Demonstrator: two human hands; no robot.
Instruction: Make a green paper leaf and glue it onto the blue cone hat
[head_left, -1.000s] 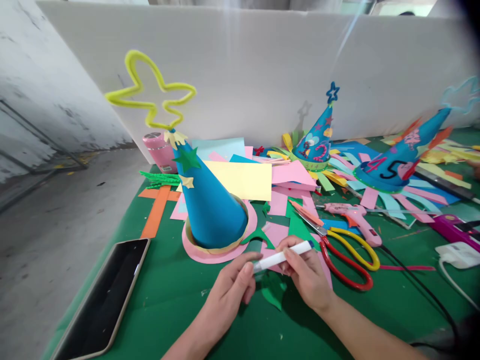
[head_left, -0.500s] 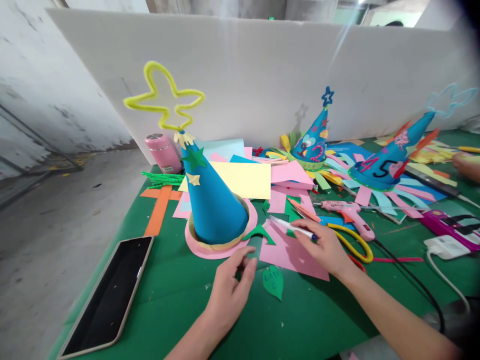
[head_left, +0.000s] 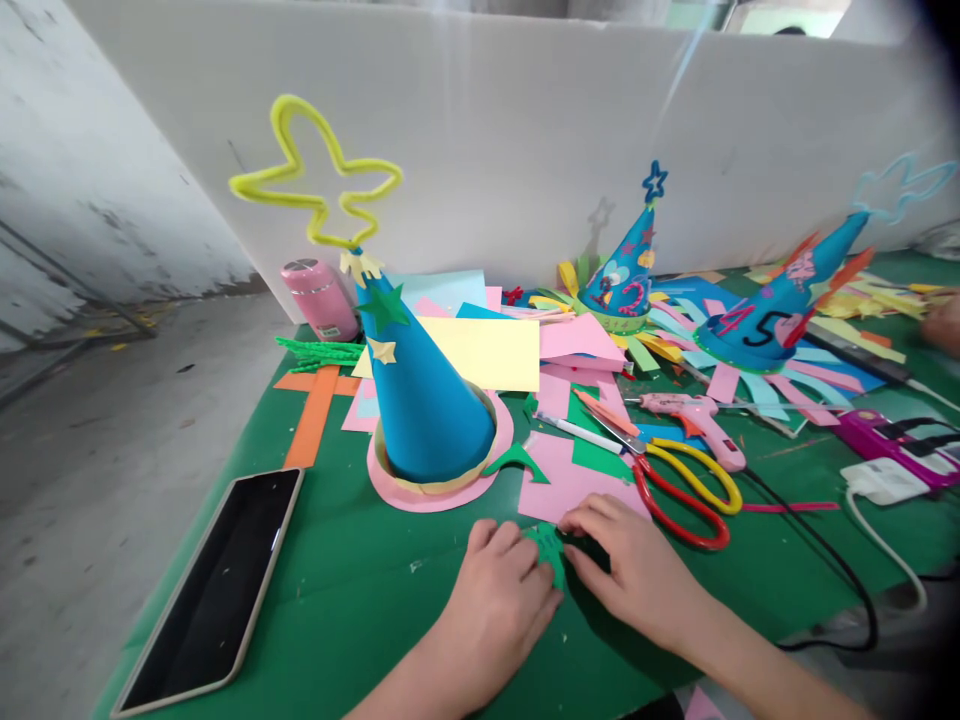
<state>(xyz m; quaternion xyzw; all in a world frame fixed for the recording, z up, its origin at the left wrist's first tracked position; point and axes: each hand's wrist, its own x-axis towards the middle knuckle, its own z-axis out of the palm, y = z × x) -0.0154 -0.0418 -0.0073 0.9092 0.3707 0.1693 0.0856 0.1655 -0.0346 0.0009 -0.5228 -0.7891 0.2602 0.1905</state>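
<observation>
A small green paper leaf [head_left: 550, 546] with handwriting on it lies between my hands, low over the table. My left hand [head_left: 501, 604] curls over its left side, fingers bent and the thumb hidden. My right hand [head_left: 636, 568] has thumb and fingertips closing at the leaf's right edge. A white pen [head_left: 580, 433] rests on pink paper [head_left: 551, 478] beyond the hands. Left of that stands a blue cone hat [head_left: 424, 400] with a yellow star-shaped topper [head_left: 319, 185], a green star and a pink brim. A curved green scrap [head_left: 517, 459] touches the brim.
Scissors [head_left: 694, 485] and a pink glue gun [head_left: 697, 415] with a trailing cord lie right. A phone [head_left: 214, 590] lies at the left edge. Behind are a pink bottle [head_left: 321, 302], two decorated hats [head_left: 622, 275] and a white board [head_left: 487, 150]. Another person's hand [head_left: 941, 325] shows far right.
My right hand has let go of the pen, left it on the paper and come down to the green leaf. My left hand has moved right and toward me onto the leaf.
</observation>
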